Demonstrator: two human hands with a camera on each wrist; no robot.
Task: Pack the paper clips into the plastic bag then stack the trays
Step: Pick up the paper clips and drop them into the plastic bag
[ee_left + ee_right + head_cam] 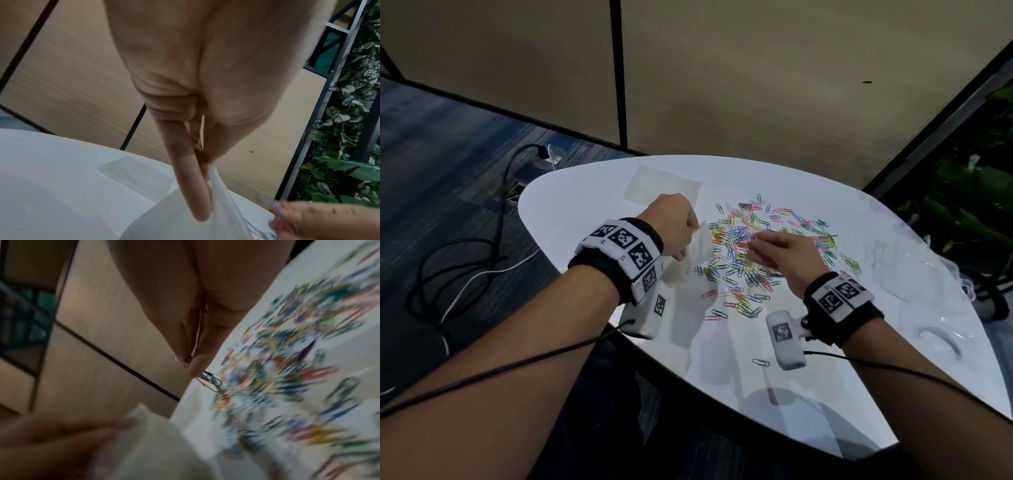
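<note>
A spread of coloured paper clips (784,233) lies on the white table (585,192). My left hand (691,233) pinches the rim of a translucent plastic bag (697,255) and holds it up just left of the pile; its pinch on the plastic bag (205,211) shows in the left wrist view. My right hand (754,245) hovers over the pile, pinching a few clips. In the right wrist view the paper clips (211,381) dangle from its fingertips (194,365). Clear trays (914,274) sit faintly visible at the table's right.
A second flat plastic bag (664,186) lies at the table's far side. One stray clip (761,362) rests near the front edge. Cables (465,260) trail on the carpet to the left. Beige partitions (756,85) stand behind and plants (969,205) to the right.
</note>
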